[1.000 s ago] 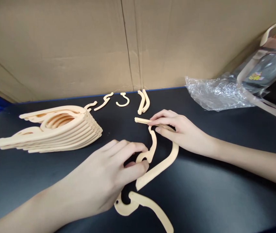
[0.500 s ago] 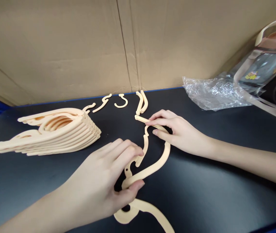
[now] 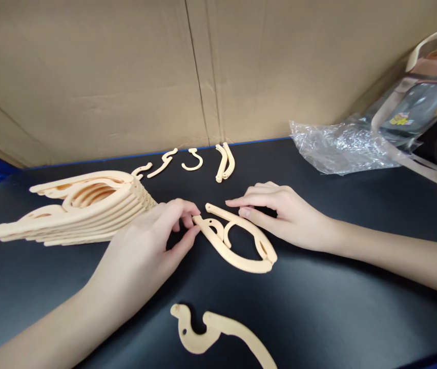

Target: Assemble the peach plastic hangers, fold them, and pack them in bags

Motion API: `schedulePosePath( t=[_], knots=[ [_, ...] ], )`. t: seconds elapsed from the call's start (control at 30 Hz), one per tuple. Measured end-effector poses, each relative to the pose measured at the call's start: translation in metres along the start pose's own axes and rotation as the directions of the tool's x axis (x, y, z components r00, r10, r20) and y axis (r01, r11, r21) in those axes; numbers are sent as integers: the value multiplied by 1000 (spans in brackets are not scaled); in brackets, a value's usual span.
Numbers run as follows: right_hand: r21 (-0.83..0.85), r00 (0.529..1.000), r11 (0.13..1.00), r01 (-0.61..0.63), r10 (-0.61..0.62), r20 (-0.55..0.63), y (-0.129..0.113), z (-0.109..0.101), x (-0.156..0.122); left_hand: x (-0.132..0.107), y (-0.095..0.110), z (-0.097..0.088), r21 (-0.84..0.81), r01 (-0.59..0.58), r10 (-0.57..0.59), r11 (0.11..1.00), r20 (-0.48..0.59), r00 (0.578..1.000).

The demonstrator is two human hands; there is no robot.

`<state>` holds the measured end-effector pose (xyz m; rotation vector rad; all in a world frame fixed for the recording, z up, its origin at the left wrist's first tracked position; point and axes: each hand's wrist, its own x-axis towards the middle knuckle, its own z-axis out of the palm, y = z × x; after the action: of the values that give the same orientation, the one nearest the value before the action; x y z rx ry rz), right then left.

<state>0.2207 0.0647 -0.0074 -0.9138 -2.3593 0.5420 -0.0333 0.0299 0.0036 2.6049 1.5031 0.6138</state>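
Observation:
A cream plastic folding hanger (image 3: 247, 265) lies folded in a loop on the black table, its two arms' free ends pointing left. My left hand (image 3: 168, 230) pinches the end of its nearer arm between thumb and fingers. Beside the farther arm rests my right hand (image 3: 279, 210), index finger stretched out and thumb apart from it, holding nothing. Its thumb is close to that arm; whether they touch I cannot tell. In front of both hands is a loose hanger piece (image 3: 199, 342) with a curved notch, cut off by the bottom edge of the view.
A stack of folded cream hangers (image 3: 87, 218) sits at left, partly behind my left hand. Along the back lie a small hook (image 3: 193, 166), curved hanger pieces (image 3: 164, 163) and a pair of arms (image 3: 226, 161). Clear plastic wrap (image 3: 341, 148) and a strapped bottle (image 3: 421, 102) occupy the right.
The hanger has been turned and its arms drawn together into a folded loop. My left hand moved up and away to its end, uncovering the loose piece; my right hand's fingers came off the arm.

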Motion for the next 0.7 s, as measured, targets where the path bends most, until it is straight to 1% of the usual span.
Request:
schedulePosePath(
  t=[0.07,0.17,0.23,0.3,0.4,0.6,0.7],
  knots=[
    [18,1000,1000,5,-5,-22,-2,0,0,-1,2,-1,-41,4,-2,999,35,999],
    [37,999,999,16,-15,-32,-4,0,0,-2,8,-3,-122,7,-3,993,33,999],
    [50,999,998,43,-42,-17,-5,0,0,-4,10,-4,-160,26,-24,987,12,1000],
    [43,997,996,80,-81,9,-4,0,0,-5,10,-5,-164,38,-39,986,-2,999],
    [-13,992,993,117,-116,55,-2,1,-1,-5,8,-4,-161,49,-50,986,-4,999],
    [-112,996,991,72,-66,55,-1,2,-1,-5,10,-1,-230,12,-12,973,2,1000],
    [-129,997,989,75,-71,37,-4,1,-1,-5,12,0,-228,17,-5,973,56,998]
  ],
)
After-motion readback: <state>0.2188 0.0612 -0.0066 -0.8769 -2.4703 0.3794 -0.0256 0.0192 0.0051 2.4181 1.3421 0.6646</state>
